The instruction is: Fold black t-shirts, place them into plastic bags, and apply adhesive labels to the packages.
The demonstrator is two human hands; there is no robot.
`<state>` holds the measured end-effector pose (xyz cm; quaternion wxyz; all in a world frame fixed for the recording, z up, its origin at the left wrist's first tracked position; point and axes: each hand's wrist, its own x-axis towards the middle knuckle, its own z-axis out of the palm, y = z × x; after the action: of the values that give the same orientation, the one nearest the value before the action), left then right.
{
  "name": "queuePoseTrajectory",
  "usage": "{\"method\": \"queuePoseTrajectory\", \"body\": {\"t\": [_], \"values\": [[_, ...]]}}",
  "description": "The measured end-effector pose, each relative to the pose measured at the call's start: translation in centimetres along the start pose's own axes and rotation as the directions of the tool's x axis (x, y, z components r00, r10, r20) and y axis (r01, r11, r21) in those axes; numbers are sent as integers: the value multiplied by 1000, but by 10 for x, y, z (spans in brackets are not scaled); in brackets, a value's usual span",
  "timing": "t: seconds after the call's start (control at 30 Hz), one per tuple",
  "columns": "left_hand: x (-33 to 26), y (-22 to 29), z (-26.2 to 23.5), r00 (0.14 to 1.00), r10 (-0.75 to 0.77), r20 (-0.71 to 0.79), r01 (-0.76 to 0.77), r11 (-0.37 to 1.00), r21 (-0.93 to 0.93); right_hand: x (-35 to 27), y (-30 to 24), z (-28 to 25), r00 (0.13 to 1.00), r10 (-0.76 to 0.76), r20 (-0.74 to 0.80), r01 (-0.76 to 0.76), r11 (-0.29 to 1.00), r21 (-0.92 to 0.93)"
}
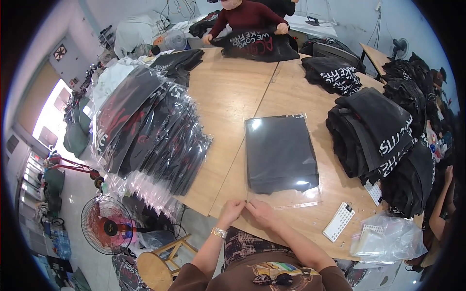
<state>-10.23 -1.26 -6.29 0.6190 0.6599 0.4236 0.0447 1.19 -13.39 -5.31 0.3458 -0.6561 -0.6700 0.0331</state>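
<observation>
A folded black garment in a clear plastic bag [282, 155] lies flat on the wooden table in front of me. At the bag's near left corner, my left hand [233, 212] and my right hand [260, 213] meet with fingertips pinched together. A tiny dark spot shows between them, too small to name. Whether either hand grips the bag's edge cannot be made out. A stack of bagged black garments [155, 131] fans out on the left. To the right sits a thick pile of folded black garments [371, 131] with white lettering.
Across the table [223, 92] another person holds up a black printed garment [252, 46]. At the right edge lie sheets of small white labels [339, 222] and a heap of clear plastic bags [388, 240]. A standing fan [108, 225] and a wooden stool [154, 271] are at my left.
</observation>
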Motion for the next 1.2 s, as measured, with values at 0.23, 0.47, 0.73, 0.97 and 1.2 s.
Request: {"method": "queuePoseTrajectory", "body": {"t": [0.23,0.47,0.73,0.97,1.2], "values": [[-2,0,3,999,22,-35,-21,999,30,-2,3,8,994,113,-1,-113,993,20],[-4,2,11,998,27,-53,-29,999,-28,-17,0,7,944,281,-176,-247,950,191],[-7,12,-2,995,-97,-4,96,986,-133,-74,21,-86,619,687,-381,-395,691,605],[-9,13,-10,991,-88,97,98,990,-104,-302,78,-300,-142,703,-696,-79,693,716],[-12,15,-26,998,-63,15,62,996,71,-482,-37,-436,-485,69,-872,-738,503,450]]}}
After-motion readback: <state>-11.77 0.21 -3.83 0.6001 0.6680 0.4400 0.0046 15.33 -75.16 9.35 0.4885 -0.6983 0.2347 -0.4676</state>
